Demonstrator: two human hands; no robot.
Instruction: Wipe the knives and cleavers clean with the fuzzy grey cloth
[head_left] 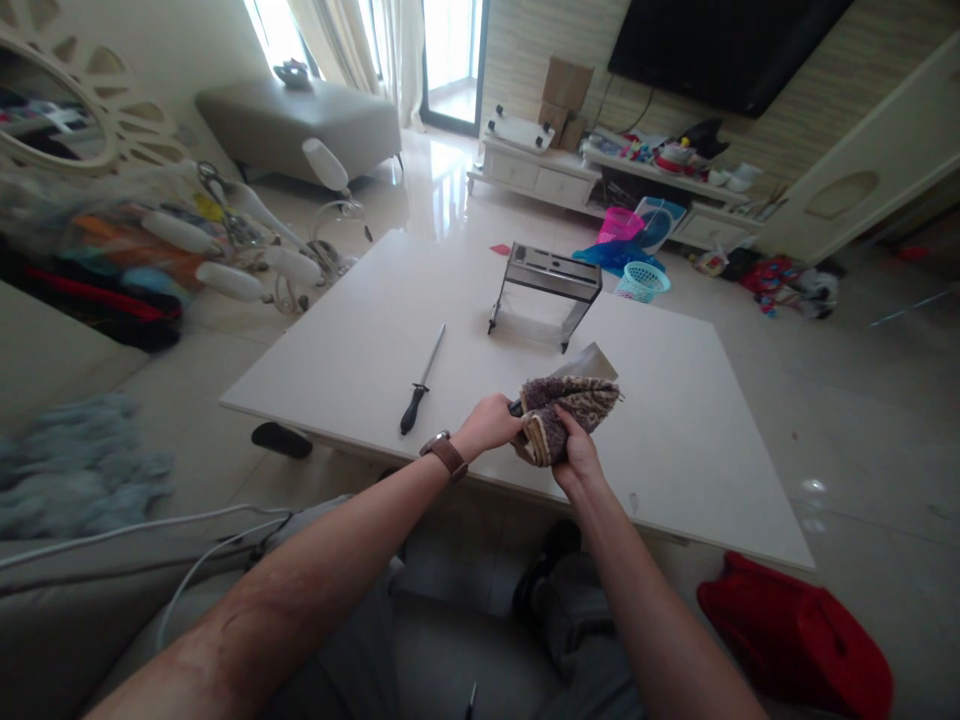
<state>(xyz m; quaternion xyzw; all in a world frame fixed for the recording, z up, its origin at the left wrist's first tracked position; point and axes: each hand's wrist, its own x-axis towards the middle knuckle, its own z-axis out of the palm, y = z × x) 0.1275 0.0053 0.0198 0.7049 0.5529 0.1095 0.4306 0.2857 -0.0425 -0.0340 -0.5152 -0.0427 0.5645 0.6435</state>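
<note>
Your left fingers [508, 425] grip the knife [592, 362]; right fingers [570, 422] pinch the towel [581, 398] — if folds slip, the blade beyond it could cut.

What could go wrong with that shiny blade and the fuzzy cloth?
The right hand holds the cloth at the broad blade, which might slip past and nick that hand. If the left hand lost its grip on the dark handle, the blade could drop onto the table.
</note>
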